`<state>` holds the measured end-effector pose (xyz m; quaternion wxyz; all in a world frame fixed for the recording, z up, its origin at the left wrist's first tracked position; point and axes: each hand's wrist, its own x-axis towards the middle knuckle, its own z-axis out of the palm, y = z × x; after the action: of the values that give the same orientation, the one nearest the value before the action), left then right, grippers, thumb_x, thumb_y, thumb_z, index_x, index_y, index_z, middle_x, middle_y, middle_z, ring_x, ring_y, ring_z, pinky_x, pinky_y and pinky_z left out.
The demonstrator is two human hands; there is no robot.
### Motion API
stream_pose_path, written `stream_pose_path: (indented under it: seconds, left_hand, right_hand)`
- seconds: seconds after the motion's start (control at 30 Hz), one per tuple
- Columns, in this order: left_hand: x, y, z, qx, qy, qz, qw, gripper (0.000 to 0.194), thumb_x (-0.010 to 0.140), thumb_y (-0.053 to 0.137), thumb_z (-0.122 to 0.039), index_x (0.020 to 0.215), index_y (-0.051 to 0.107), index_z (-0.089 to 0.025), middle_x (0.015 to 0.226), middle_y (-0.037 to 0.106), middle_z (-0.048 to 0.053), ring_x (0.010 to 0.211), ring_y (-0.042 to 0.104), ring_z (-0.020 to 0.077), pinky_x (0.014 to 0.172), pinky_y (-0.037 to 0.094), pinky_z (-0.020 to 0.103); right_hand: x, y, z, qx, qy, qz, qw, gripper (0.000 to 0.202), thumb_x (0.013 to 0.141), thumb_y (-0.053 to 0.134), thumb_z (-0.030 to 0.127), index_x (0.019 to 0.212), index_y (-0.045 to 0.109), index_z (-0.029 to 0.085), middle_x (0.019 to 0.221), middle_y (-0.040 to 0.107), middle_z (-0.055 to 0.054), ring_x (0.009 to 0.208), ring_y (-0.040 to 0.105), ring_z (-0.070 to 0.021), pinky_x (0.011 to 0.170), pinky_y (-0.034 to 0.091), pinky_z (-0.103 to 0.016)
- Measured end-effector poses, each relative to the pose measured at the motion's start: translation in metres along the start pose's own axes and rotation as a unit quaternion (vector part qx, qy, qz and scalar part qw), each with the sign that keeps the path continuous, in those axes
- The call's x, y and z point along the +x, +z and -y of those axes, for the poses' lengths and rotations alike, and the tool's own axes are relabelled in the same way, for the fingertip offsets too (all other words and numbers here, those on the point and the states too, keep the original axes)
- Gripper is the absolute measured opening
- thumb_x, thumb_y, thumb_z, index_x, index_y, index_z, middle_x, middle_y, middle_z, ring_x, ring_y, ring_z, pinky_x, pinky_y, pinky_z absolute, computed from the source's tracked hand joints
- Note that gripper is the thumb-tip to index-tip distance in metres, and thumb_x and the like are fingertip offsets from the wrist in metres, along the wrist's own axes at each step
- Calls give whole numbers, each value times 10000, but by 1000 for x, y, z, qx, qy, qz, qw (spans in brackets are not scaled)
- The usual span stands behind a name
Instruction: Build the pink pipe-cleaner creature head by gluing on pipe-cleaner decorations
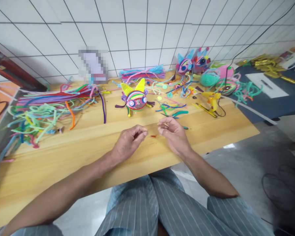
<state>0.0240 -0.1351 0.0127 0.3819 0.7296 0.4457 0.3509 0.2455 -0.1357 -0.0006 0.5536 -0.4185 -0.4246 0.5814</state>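
Note:
My left hand (127, 142) hovers over the front of the wooden table, thumb and forefinger pinched together; whatever is between the tips is too small to make out. Facing it across a small gap, my right hand (174, 135) has curled fingers with the thumb against them, and what they may hold cannot be made out. A short red-brown pipe cleaner piece (153, 136) lies on the wood between both hands. Beyond them stands a decorated ball figure (137, 100) with yellow ears, striped brow and round button-like eyes. Teal-handled pliers (179, 113) lie just past my right hand.
Pipe cleaners (51, 101) are heaped at the left, with another bundle (142, 72) by the tiled wall. A yellow glue gun (212, 101) stands at right. Finished figures (185, 66) and a green yarn ball (208, 78) sit at the back right.

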Motion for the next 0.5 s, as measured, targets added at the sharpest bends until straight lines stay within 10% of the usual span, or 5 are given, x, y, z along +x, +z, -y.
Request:
stream_pose_path:
  seconds: [0.5]
  left_hand:
    - [7,9,-13,212,89,130,965,238,1045,451,-154,921,653,-179,766,724,40,664,687,179,656,475,280]
  right_hand:
    - [-11,5,-20,-46,27,8,999,379,749,937,367,1007,679,266,887,727,24,746,686,-127,636,531,-241]
